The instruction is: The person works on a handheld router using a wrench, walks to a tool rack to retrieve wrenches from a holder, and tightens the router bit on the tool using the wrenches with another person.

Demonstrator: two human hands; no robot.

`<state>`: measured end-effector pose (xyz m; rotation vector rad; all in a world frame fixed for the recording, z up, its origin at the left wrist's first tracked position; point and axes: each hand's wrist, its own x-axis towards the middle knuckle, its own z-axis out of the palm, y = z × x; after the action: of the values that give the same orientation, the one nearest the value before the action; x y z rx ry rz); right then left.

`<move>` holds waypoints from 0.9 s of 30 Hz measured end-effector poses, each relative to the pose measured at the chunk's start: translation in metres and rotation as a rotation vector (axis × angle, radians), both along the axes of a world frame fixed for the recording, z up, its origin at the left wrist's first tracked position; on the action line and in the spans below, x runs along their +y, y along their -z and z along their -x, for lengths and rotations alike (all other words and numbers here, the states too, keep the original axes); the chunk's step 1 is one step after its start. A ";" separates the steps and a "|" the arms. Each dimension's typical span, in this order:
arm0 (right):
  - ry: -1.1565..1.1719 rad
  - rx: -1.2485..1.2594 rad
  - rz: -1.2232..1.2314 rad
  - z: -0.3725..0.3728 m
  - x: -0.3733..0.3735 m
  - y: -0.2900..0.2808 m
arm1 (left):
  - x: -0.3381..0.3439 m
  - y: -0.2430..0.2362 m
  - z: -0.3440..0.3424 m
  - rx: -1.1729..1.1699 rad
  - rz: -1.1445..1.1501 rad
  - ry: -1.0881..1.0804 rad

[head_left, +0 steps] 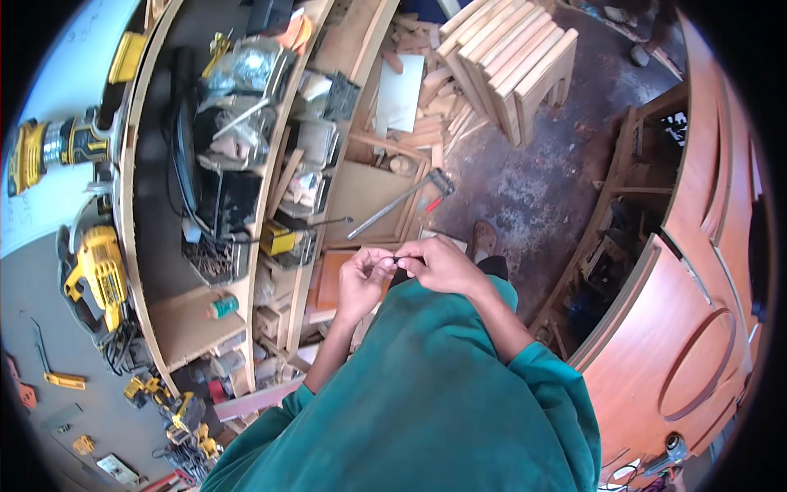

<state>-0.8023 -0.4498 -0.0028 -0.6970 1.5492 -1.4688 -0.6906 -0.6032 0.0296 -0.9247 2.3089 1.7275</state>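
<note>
In front of my body, both hands meet at a small dark piece (pixel 396 260), too small for its kind to show. My left hand (pixel 363 279) pinches it from the left between thumb and fingers. From the other side my right hand (pixel 440 264) closes on it with thumb and forefinger. Just beyond the hands lies a bar clamp (pixel 389 215) with a red handle, resting across a wooden frame. A thin dark rod (pixel 316 224) sticks out from the shelf toward the hands.
Wooden shelving (pixel 270 189) with bins of hardware stands at left. Yellow power tools, including a circular saw (pixel 102 275), lie beyond it. Stacked wooden frames (pixel 512 61) and offcuts (pixel 447 111) are ahead on the stained floor (pixel 525 189). A brown wooden bench top (pixel 656 353) is at right.
</note>
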 end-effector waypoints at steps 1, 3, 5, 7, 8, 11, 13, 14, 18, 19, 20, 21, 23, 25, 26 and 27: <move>0.053 0.077 0.020 0.006 0.000 -0.002 | -0.002 0.002 0.009 0.029 0.013 0.004; 0.110 0.161 0.034 0.013 0.005 -0.007 | -0.004 0.002 0.022 0.066 0.019 0.012; 0.113 0.351 -0.062 0.027 0.008 -0.008 | -0.009 0.001 0.043 0.114 0.010 0.014; 0.117 0.420 -0.121 0.039 0.018 -0.011 | -0.013 0.005 0.059 0.139 -0.012 -0.006; 0.159 0.385 -0.145 0.046 0.021 -0.010 | -0.015 0.006 0.069 0.127 -0.036 0.005; 0.233 0.341 -0.162 0.067 0.024 -0.016 | -0.016 0.007 0.101 0.087 -0.081 0.015; 0.256 0.327 -0.156 0.082 0.021 -0.021 | -0.020 0.011 0.122 0.094 -0.094 0.036; 0.262 0.290 -0.195 0.090 0.020 -0.024 | -0.020 0.011 0.134 0.105 -0.093 0.030; 0.287 0.180 -0.215 0.122 0.009 -0.014 | -0.031 0.010 0.186 0.172 -0.199 0.045; 0.329 0.111 -0.188 0.129 0.007 -0.011 | -0.034 0.011 0.199 0.190 -0.222 0.053; 0.355 0.046 -0.161 0.139 0.001 -0.009 | -0.038 0.011 0.212 0.150 -0.220 0.063; 0.322 -0.044 -0.147 0.151 -0.005 -0.003 | -0.045 0.013 0.225 0.173 -0.229 0.060; 0.279 -0.217 -0.183 0.180 -0.011 0.000 | -0.054 0.020 0.248 0.254 -0.380 0.064; 0.340 -0.289 -0.125 0.198 -0.020 0.005 | -0.065 0.018 0.273 0.296 -0.419 0.059; 0.409 -0.379 -0.051 0.209 -0.025 0.006 | -0.070 0.013 0.285 0.294 -0.404 0.115; 0.391 -0.365 -0.061 0.221 -0.031 0.006 | -0.074 0.009 0.299 0.291 -0.386 0.172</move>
<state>-1.0236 -0.4806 -0.0088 -0.0755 1.4838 -1.7107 -0.9892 -0.6774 0.0207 -0.4175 2.0125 2.2364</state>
